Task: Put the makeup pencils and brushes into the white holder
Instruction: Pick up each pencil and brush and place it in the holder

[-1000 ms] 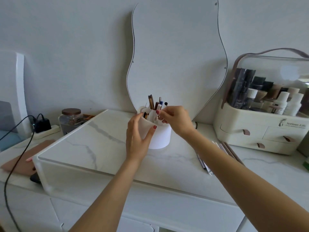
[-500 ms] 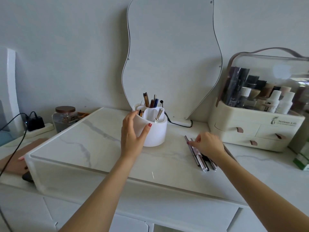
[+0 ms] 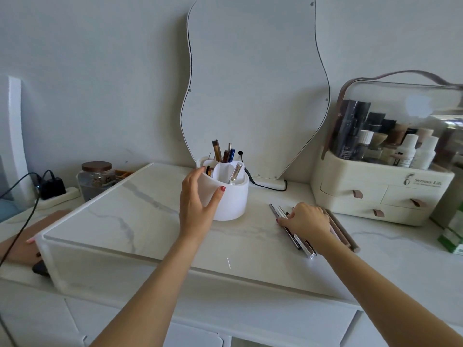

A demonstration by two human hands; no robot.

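Head view: left hand (image 3: 196, 204) clasps white holder (image 3: 233, 199); right hand (image 3: 307, 221) curls onto pencils (image 3: 304, 247)

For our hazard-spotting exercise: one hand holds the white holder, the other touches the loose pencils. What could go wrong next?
The right hand rests on several loose pencils lying side by side; lifting one may roll the others off the counter. The white holder, held by the left hand, has a crowded back compartment, so another pencil may jam.

Single wide-angle view from the wearer's head, facing forward and down, close over the counter (image 3: 150, 221), holder (image 3: 233, 201) centre, mirror (image 3: 250, 83) behind.
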